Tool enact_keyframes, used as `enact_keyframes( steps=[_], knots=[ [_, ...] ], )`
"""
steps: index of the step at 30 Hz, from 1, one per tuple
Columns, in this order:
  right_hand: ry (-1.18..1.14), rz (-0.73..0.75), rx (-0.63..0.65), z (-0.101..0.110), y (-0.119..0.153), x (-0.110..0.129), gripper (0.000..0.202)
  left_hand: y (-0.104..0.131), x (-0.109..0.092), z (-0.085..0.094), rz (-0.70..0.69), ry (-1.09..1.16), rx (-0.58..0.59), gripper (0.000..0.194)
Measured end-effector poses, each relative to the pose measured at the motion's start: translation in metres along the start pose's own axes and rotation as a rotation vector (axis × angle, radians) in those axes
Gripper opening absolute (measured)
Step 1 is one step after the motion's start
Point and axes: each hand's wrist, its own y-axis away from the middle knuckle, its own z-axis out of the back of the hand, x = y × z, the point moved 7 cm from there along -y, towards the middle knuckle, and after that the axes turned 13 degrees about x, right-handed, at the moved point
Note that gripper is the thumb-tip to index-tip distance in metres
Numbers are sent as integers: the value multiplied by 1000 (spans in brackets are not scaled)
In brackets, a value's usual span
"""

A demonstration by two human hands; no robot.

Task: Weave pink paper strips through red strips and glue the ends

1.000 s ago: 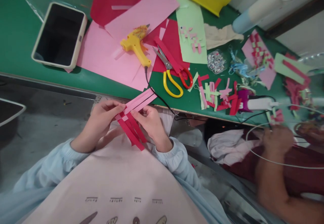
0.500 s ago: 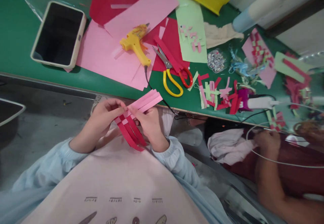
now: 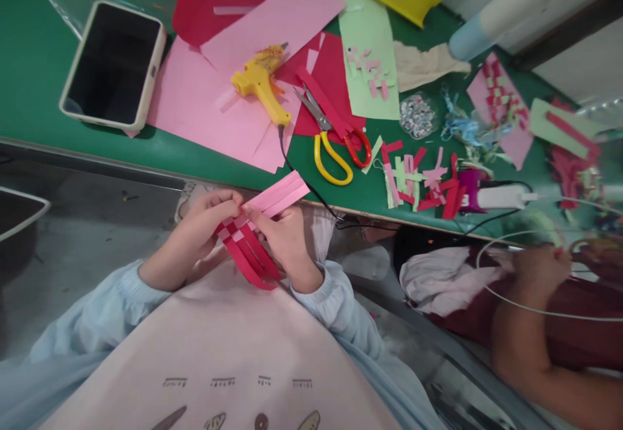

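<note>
Between my two hands, just in front of the table edge, is a weave of red and pink paper strips (image 3: 250,256). Its red ends curve down toward my apron, while the pink strips (image 3: 281,194) stick out up and to the right. My left hand (image 3: 207,222) pinches the upper left edge of the checkered part. With thumb on top, my right hand (image 3: 287,238) grips the weave from the right side; its other fingers are partly hidden behind the paper.
On the green table (image 3: 68,141) lie a phone (image 3: 111,63), a yellow glue gun (image 3: 263,83), scissors (image 3: 324,122) and paper sheets (image 3: 209,106). Cut strips (image 3: 418,177) are scattered to the right. A black cable (image 3: 316,193) hangs over the edge. A co-worker's arm (image 3: 525,326) is at right.
My hands have shifted slightly, and the weave has tilted a little, showing more of its checkered part. The co-worker's hand has moved up and to the right.
</note>
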Motion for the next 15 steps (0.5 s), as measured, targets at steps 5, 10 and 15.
enact_keyframes(
  steps=[5,10,15],
  knots=[
    [26,18,-11,0,0,1,38,-1,-2,0,-8,-11,-14,6],
    [-4,26,-14,1,-1,-2,38,-2,0,3,2,-24,-34,6],
    [-10,36,-6,1,-1,2,35,-2,1,3,8,-32,-21,8]
  ],
)
